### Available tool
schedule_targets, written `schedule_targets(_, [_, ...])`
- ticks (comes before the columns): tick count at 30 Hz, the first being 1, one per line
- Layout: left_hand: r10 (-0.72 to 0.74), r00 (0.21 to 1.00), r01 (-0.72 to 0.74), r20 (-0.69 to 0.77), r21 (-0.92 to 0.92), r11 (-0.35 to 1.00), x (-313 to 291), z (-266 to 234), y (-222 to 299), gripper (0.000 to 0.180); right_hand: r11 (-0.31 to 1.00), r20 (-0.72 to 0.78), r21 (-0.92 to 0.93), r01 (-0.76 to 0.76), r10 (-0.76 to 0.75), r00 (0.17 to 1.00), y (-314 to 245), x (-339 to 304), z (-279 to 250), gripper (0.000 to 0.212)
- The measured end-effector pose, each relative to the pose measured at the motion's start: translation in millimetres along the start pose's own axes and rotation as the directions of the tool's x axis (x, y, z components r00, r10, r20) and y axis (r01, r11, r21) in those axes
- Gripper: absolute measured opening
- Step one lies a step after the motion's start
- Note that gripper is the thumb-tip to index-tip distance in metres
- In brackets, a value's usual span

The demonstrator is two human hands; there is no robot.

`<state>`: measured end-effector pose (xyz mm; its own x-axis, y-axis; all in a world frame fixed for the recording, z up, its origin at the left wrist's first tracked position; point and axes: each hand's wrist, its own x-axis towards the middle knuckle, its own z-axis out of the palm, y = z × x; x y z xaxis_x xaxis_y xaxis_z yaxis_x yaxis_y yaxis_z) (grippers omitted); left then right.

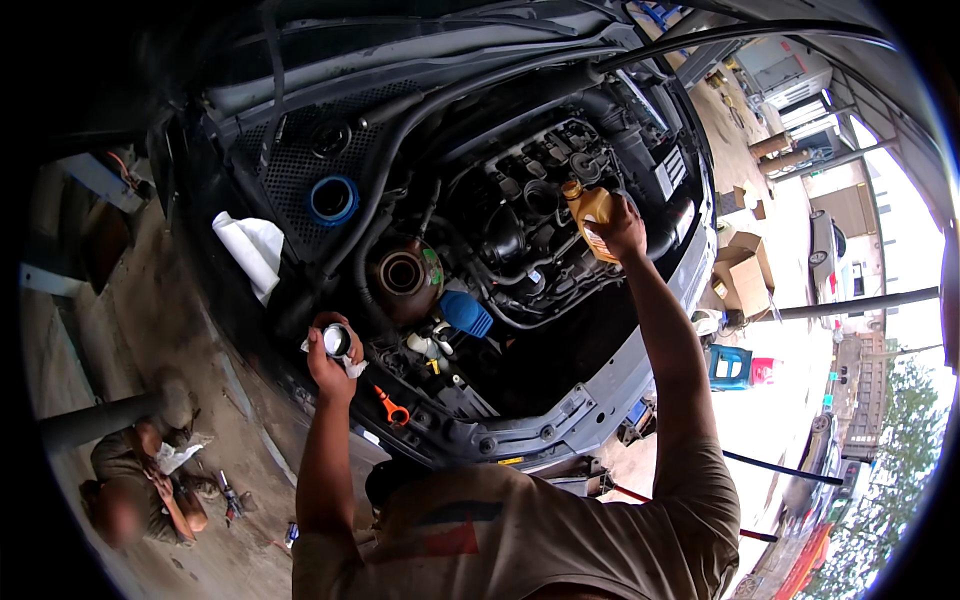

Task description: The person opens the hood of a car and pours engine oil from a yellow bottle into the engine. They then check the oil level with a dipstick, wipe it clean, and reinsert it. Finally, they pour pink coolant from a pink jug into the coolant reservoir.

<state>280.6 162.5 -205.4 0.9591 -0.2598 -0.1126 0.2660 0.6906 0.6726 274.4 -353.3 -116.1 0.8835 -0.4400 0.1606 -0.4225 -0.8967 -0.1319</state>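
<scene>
My left hand is closed around a small round cap with a pale rim and dark middle, with a bit of white tissue under the fingers. My right hand grips a yellow plastic bottle over the engine, its neck tipped up and to the left. Whether the bottle has its cap on I cannot tell. Between my hands sits a brownish round reservoir with an uncovered neck. A blue cap-like part lies beside it.
A blue ring-shaped part and white cloth or paper rest at the bay's left. An orange loop handle lies by the front edge. At lower left another person crouches on the floor. Cardboard boxes stand at right.
</scene>
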Motion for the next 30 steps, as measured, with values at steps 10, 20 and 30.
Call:
schedule_targets(10, [0.017,1.000,-0.017,-0.006,0.020,1.000,0.7,3.2,-1.0,0.046,1.000,-0.011,0.003,0.018,-0.018,1.000,5.0,3.2,3.8,0.068])
schedule_targets(20, [-0.057,0.998,0.057,-0.005,0.154,0.986,-4.4,2.6,-4.6,0.034,0.993,-0.261,0.109,-0.033,0.061,0.963,20.1,-25.2,-7.1,0.068])
schedule_targets(30, [0.166,0.888,-0.458,0.430,0.783,0.420,-48.6,138.4,19.4,0.039,0.850,-0.304,0.521,0.075,0.102,0.947,-66.1,-226.8,-59.8,0.068])
